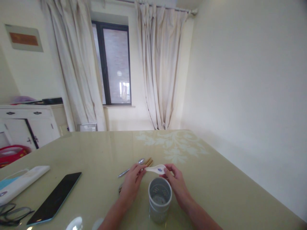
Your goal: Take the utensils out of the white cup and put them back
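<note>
A white soup spoon [155, 169] with a small blue pattern is held level between my two hands, above the table. My left hand [131, 182] pinches the handle end, and my right hand [176, 180] grips the bowl end. Just below the spoon stands a grey cylindrical utensil holder [160, 204], upright, with small holes in its inside; no utensils show in it. Behind my left hand lie a metal spoon [141, 161] and some wooden chopsticks [149, 161], partly covered by the hand. Another small item beside my left wrist is mostly hidden.
On the left of the glass-topped table [96, 150] lie a dark tablet [56, 198], a white power strip-like box [26, 183] and eyeglasses [14, 213]. Shiny white pieces [74, 223] sit at the near edge. A wall [251, 95] runs along the right side.
</note>
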Demonstrator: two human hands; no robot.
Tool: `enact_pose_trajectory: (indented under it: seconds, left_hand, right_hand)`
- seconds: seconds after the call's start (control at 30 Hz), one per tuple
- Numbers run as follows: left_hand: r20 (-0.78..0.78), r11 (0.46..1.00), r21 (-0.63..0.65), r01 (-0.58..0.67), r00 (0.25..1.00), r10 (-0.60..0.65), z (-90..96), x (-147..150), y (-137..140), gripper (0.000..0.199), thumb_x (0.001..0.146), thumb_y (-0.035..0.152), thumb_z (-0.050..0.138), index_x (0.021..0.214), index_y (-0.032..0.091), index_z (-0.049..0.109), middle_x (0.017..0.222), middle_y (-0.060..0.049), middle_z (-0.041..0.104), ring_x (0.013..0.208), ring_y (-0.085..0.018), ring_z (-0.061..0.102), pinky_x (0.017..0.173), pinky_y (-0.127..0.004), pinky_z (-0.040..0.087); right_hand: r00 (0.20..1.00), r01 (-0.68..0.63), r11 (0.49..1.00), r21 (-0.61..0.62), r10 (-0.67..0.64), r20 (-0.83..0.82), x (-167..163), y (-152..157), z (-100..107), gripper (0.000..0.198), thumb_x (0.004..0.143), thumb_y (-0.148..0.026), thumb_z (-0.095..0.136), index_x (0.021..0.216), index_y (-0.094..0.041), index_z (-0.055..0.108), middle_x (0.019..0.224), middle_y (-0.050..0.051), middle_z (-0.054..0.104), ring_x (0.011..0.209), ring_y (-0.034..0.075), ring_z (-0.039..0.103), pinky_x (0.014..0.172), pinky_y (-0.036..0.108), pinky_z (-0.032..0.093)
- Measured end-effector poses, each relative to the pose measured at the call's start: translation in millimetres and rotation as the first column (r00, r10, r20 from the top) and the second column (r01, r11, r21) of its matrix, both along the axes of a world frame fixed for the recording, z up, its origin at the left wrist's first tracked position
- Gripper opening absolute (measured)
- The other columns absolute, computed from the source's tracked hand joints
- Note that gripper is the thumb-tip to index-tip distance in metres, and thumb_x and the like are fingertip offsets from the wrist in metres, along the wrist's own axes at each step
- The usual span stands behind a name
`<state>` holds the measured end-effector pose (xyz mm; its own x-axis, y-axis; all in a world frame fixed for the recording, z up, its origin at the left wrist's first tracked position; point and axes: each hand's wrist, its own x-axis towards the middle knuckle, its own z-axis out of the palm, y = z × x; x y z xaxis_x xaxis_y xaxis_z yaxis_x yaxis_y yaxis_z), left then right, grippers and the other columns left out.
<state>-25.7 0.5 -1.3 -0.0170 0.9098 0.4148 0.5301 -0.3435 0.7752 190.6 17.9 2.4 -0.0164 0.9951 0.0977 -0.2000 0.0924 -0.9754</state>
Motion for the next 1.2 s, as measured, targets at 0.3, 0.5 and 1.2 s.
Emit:
enact_pose_trajectory:
  seconds: [0.3,0.5,1.2]
  left_hand:
    - [0.349,0.937,-0.181,-0.300,0.871,0.346,13.1,-55.5,22.2,0.069,0.066,0.072,0.070,0.101,0.014,0.083,0.077,-0.007,0.079,0.076,-0.025,0.072,0.071,-0.035,0.057]
    - [0.230,0.873,-0.217,-0.437,0.846,0.481,-4.1,-87.9,32.6,0.074,0.070,0.075,0.062,0.103,0.012,0.083,0.068,-0.005,0.073,0.063,-0.021,0.063,0.055,-0.031,0.046]
    - [-0.386,0.808,-0.241,-0.538,0.817,0.429,-2.0,-56.6,25.7,0.040,0.102,0.037,0.043,0.128,0.029,0.073,0.142,-0.008,0.071,0.129,-0.031,0.065,0.109,-0.052,0.044]
  right_hand:
    - [0.996,-0.006,0.999,-0.053,0.002,-0.088,-1.6,-5.6,3.6,0.053,0.072,-0.065,0.087,0.102,-0.022,0.077,0.093,0.004,0.069,0.084,0.024,0.075,0.074,0.035,0.063]
    - [1.000,-0.004,0.999,-0.035,0.003,-0.028,2.1,-4.1,0.5,0.048,0.073,-0.065,0.086,0.091,-0.021,0.079,0.080,0.002,0.067,0.074,0.020,0.067,0.067,0.031,0.058]
    - [0.960,-0.124,0.830,0.543,-0.037,0.277,28.0,-22.9,3.1,0.082,0.092,-0.091,0.030,0.124,-0.026,0.070,0.109,0.011,0.065,0.090,0.028,0.060,0.076,0.039,0.050]
